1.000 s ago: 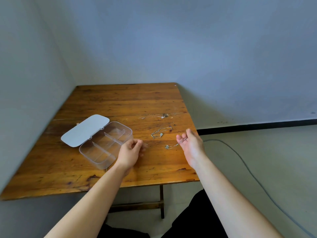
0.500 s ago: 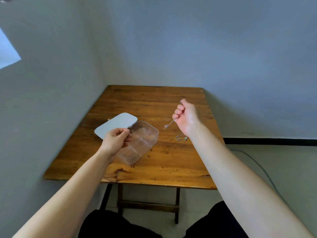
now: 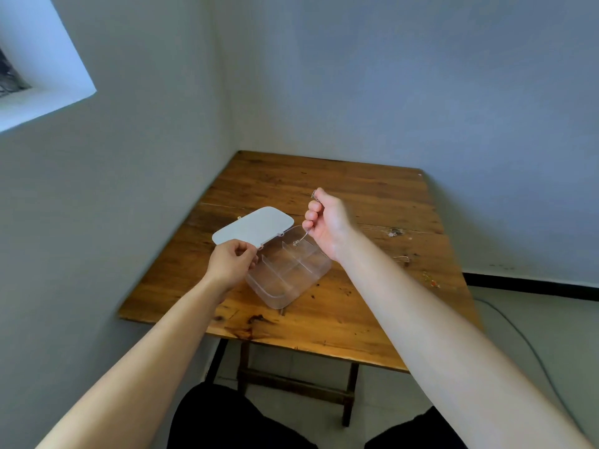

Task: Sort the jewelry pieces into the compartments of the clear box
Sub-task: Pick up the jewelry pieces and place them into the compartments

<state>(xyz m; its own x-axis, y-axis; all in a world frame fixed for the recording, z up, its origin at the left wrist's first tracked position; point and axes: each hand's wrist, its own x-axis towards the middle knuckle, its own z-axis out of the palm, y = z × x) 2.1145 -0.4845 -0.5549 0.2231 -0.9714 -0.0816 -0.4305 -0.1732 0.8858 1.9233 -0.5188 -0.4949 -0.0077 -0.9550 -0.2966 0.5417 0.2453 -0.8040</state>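
The right hand (image 3: 329,222) has a tight grip on a thin chain (image 3: 303,237) hanging over the clear box (image 3: 288,270) near the surface's left edge, so lower it slowly into one compartment while the left hand (image 3: 231,264) pinches the box's wall.

Soft daylight from window (image 3: 35,63) upper left; dim walls, wide-angle edge stretch, slight blur.

The jewelry pieces (image 3: 399,233) lying at the table's (image 3: 324,176) right are too small to identify.
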